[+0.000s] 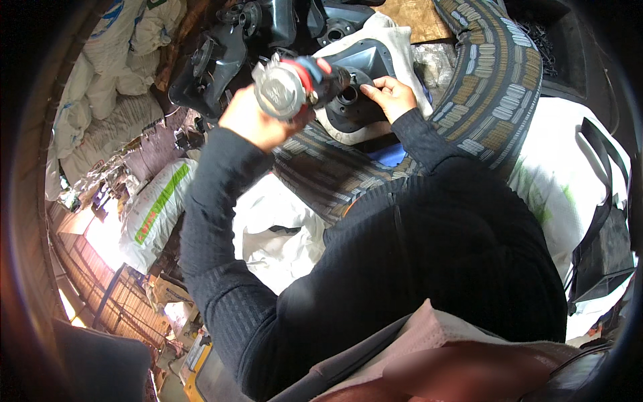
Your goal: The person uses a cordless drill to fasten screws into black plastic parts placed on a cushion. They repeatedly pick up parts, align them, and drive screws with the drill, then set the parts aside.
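Silver-ended tool [280,90] fills the left hand [258,122] (right hand [394,97] at black flange [358,116]).

A hand tool [280,90] in my left fist, above a dark metal part [370,57].
The tool has a round, silvery end turned up toward me, a red band behind it and a dark body slanting off to the right, over the part; I can't tell whether the two touch. The part is smooth and dark grey-black, with a hollow upper section and a round flange [362,114] pierced by a central hole, and it lies on pale cloth [403,50].
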Available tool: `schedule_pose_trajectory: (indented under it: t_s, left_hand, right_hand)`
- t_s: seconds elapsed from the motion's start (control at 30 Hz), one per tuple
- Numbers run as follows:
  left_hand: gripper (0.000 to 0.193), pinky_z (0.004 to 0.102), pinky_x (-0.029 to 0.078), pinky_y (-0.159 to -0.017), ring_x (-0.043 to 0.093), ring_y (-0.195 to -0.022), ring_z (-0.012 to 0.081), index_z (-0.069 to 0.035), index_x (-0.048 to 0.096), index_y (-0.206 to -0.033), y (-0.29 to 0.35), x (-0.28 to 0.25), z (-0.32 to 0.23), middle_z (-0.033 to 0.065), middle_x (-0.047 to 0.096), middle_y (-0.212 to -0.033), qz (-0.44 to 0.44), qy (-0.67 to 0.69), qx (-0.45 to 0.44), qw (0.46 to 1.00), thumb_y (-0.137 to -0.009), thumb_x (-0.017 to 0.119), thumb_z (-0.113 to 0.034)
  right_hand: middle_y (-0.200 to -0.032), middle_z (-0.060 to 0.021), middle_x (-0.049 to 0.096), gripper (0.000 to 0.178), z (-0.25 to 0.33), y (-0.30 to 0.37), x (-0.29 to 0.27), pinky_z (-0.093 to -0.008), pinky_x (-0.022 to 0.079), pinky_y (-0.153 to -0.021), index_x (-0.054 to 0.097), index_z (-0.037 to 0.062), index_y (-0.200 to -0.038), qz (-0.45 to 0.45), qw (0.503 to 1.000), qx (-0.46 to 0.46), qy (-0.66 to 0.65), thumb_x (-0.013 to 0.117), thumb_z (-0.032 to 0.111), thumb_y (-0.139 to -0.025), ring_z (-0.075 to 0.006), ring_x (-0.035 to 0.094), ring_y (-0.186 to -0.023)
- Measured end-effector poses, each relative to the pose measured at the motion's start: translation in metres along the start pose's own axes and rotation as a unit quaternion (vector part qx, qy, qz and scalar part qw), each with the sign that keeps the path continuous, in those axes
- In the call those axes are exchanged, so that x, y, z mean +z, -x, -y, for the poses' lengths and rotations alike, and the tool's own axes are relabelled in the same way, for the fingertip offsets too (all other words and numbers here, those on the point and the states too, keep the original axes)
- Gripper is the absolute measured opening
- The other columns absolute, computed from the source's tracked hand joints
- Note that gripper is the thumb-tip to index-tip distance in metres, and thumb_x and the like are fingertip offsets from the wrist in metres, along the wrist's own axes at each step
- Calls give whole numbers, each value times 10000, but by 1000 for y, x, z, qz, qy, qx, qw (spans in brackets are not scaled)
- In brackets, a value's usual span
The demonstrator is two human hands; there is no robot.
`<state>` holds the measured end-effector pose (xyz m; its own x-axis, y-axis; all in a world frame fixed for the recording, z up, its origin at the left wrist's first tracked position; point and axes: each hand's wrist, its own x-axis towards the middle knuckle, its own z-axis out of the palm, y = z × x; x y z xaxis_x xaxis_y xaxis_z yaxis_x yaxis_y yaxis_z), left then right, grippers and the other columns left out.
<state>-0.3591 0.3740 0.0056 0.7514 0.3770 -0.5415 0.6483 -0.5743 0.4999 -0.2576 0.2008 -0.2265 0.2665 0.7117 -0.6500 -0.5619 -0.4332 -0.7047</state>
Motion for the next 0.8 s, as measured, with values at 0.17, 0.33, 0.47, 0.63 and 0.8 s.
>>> schedule_pose_trajectory:
  t_s: [0.17,0.33,0.47,0.63,0.8]
  left_hand:
    - [406,227,421,-416,510,-474,84,-65,583,-1120,-43,-45,-11,45,633,-757,130,204,-205,948,-739,719,-83]
    - [464,291,517,-572,613,-618,175,-50,577,-1115,-32,-23,6,90,651,-830,60,121,-74,988,-704,754,-175]
    - [425,344,513,-789,647,-867,282,-48,604,-1048,-11,-5,7,141,655,-936,54,-32,-54,997,-700,736,-254]
    - [327,352,533,-696,654,-757,286,-48,618,-958,-1,6,-9,133,656,-837,23,-93,-23,995,-693,703,-219]
    - [299,342,532,-689,650,-754,277,-47,613,-927,-3,21,-13,120,656,-825,35,-117,-42,992,-688,688,-210]
  right_hand:
    - [-596,71,496,244,14,7,5,-199,333,-498,633,25,-894,-6,998,-12,-55,727,227,-794,-22,409,-540]
    - [-570,93,456,200,21,7,-5,-204,287,-467,635,43,-880,48,998,27,28,719,206,-800,-5,361,-502]
    - [-548,111,417,185,12,7,3,-205,250,-449,609,60,-811,76,995,27,-65,710,214,-808,6,320,-474]
    - [-568,116,398,185,12,6,-2,-195,240,-466,579,60,-802,90,996,18,0,689,206,-828,5,303,-498]
    - [-612,120,404,136,11,3,-3,-171,241,-499,572,56,-834,104,994,9,-12,659,158,-856,18,308,-546]
